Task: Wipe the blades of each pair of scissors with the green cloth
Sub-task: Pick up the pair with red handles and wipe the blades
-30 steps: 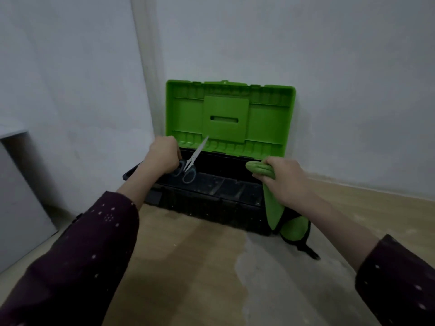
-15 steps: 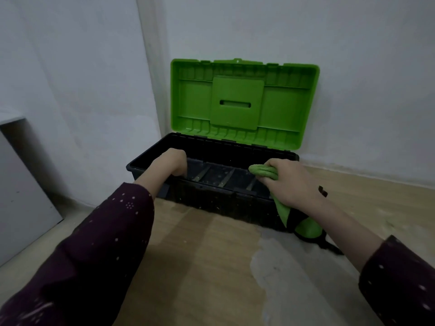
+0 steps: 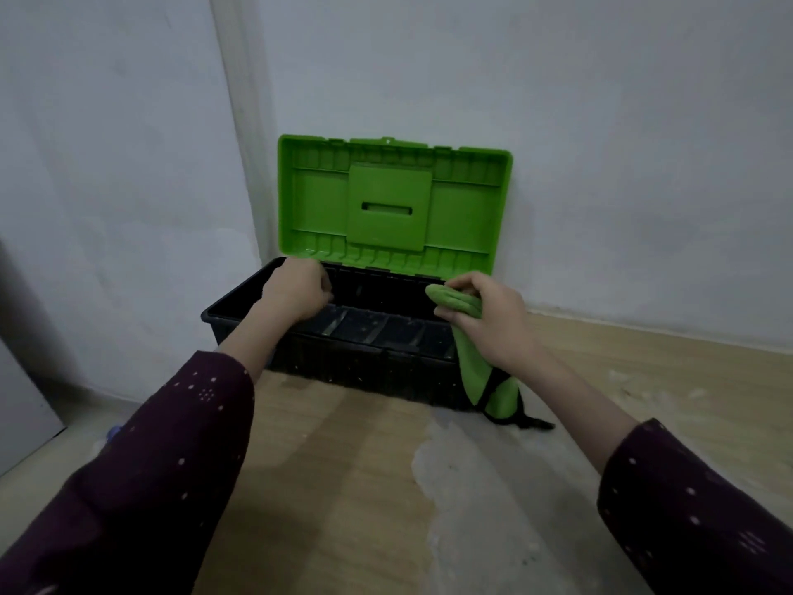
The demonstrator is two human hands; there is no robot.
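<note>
Over the open toolbox (image 3: 240,313), the left hand (image 3: 296,289) curls closed, contents unclear, the right hand (image 3: 485,319) grips the green cloth (image 3: 455,300); blind reaching risks touching blades.

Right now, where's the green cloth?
In the head view, the green cloth is bunched in the right hand, hanging over the toolbox's front right corner.

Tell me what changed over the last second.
The left hand lowered the scissors into the black toolbox; they are out of sight now, and the hand is curled above the tray. The right hand kept gripping the green cloth. The lid stayed open.
</note>
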